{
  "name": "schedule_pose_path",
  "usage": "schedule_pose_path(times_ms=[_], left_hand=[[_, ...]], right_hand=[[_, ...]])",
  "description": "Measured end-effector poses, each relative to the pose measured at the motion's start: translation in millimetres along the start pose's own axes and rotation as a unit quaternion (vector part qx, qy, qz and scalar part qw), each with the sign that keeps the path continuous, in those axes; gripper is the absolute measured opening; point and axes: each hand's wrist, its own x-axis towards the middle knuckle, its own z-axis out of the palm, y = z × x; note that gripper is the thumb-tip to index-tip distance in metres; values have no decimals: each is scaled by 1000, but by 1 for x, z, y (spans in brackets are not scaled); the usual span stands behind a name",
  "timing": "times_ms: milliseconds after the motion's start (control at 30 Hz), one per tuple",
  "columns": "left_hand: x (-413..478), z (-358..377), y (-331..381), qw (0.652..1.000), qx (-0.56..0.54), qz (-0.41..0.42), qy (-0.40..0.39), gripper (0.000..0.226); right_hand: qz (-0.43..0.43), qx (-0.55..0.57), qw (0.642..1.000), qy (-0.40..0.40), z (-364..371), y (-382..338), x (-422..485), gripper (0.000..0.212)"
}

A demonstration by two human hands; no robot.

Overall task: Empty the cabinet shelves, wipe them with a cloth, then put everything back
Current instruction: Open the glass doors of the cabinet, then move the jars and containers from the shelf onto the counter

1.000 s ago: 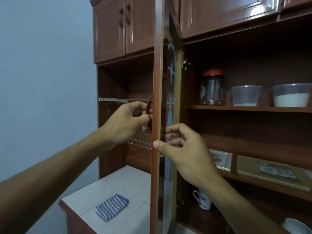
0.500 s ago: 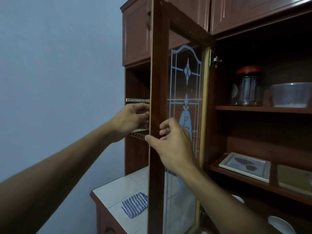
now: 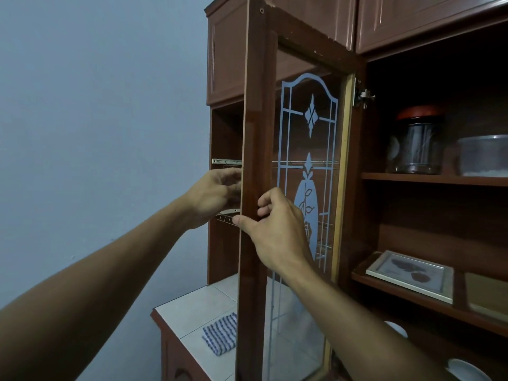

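Left hand (image 3: 213, 198) and right hand (image 3: 277, 229) clasp the glossy wooden, etched-glass door (image 3: 254, 111).

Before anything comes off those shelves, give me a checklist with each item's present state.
1. Door out of the way: ok. The glass door stands open, with the shelves exposed to its right.
2. Hands free: not ok. The right hand pinches the door's edge. The left hand is at its far side, grip hidden.
3. Cloth ready: ok. The striped cloth lies on the tiled counter.
4. Room to set things down: cannot tell. The door hides much of the counter.
5. Shelves emptied: not ok. The red-lidded jar, plastic container and picture frame sit on them.
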Motion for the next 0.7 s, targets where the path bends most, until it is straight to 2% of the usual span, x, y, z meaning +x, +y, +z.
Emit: schedule_pose_path(times_ms=[167, 300, 533, 633, 700], left_hand=[[-3, 0, 3, 1000, 20, -2, 13, 26], [-10, 2, 4, 995, 92, 13, 41, 27], [-31, 7, 9, 958, 204, 60, 191, 29], [-39, 18, 21, 949, 198, 87, 230, 31], [-45, 27, 31, 928, 225, 148, 258, 29]], right_hand=[[-1, -12, 1000, -16, -4, -2, -1, 39], [-22, -20, 999, -30, -14, -2, -6, 42], [-41, -84, 995, -12, -52, 4, -7, 46], [-44, -108, 993, -5, -69, 8, -6, 50], [-45, -119, 992, -6, -80, 12, -7, 53]])
